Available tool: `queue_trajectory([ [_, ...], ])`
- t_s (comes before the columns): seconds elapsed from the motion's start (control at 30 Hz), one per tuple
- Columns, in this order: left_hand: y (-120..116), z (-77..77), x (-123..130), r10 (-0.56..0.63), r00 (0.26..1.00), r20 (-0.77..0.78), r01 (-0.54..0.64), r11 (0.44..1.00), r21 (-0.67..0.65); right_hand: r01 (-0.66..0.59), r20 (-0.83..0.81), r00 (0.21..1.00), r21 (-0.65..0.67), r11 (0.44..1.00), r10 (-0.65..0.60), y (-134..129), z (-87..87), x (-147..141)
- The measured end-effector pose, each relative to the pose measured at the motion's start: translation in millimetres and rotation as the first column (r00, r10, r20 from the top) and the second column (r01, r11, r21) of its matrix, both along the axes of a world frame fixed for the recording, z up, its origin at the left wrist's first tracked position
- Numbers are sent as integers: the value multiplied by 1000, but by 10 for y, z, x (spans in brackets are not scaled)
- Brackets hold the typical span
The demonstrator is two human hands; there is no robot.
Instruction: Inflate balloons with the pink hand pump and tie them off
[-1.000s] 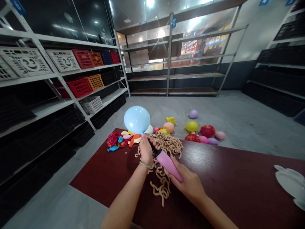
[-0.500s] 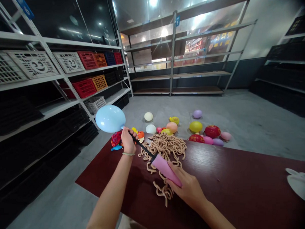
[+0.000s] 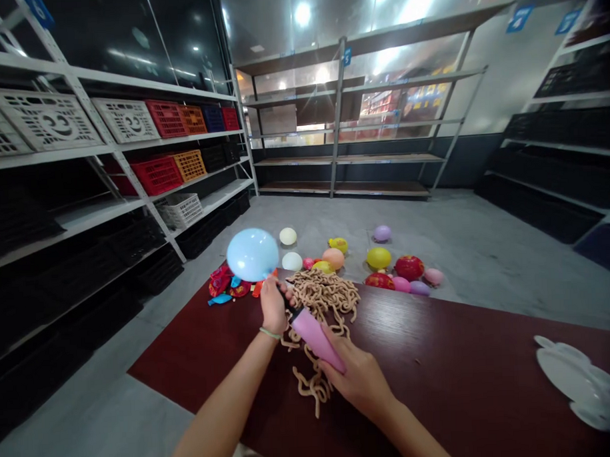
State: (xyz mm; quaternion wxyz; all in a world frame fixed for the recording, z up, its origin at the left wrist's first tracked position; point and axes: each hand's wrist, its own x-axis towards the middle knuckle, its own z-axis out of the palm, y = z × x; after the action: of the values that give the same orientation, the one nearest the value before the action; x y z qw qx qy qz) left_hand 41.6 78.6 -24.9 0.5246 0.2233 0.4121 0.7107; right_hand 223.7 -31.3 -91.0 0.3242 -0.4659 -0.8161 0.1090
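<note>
The blue balloon [image 3: 252, 254], inflated, sits above the far-left part of the worktop [image 3: 440, 364]. Left hand [image 3: 274, 305]: fingers closed around its neck and the black end of the pink pump [image 3: 317, 339]. Right hand [image 3: 357, 373]: fingers wrapped around the barrel. Balloon presumably light, taut, easily burst; best held by the neck. Pump likely stiff.

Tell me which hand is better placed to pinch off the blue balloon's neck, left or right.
Likely the left hand, which sits at the neck end of the blue balloon. The right hand is farther off, wrapped around the pink pump.
</note>
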Motion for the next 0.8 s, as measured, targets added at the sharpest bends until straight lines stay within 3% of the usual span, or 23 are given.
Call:
queue_trajectory([
  [0.23,275,373,-567,104,994,-30,-100,989,108,-58,-19,998,-10,998,58,-11,28,2],
  [0.37,345,467,-677,129,992,-4,-127,985,120,-56,-24,998,11,998,56,4,9,33],
  [0.5,266,412,-503,122,992,28,-125,986,112,-2,-7,1000,34,999,2,2,-12,28],
  [0.7,33,283,117,-39,999,-12,40,992,122,92,-117,989,34,995,-87,-11,-62,7],
  [0.8,-33,226,308,-65,997,-36,70,988,135,115,-111,988,57,992,-108,11,-61,54],
])
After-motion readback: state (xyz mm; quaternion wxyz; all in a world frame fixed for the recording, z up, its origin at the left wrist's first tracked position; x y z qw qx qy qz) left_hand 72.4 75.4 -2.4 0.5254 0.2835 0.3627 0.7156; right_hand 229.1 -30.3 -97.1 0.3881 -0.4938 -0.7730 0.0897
